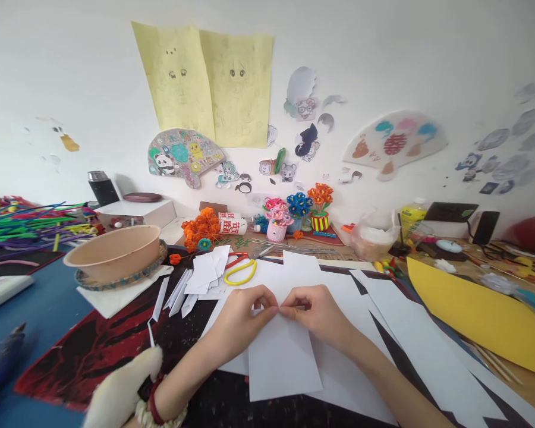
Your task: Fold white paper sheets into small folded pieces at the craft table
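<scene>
My left hand (249, 315) and my right hand (317, 310) meet at the fingertips above the middle of the table. Both pinch a white sheet of paper (284, 365), whose lower part hangs toward me and whose top shows behind the fingers. Creases or cuts at the pinch point are hidden. Larger white sheets (352, 371) lie beneath. Beyond my left hand are scissors with a yellow handle (241, 273), a pile of small white paper pieces (208, 273) and several narrow folded strips (178, 292).
A beige basin (116, 252) stands at the left, near pipe cleaners (31, 229) and a blue tool (3, 362). Pipe-cleaner flower pots (277, 229) line the back. A yellow sheet (481, 321) lies right. A white plush object (125, 389) is beside my left wrist.
</scene>
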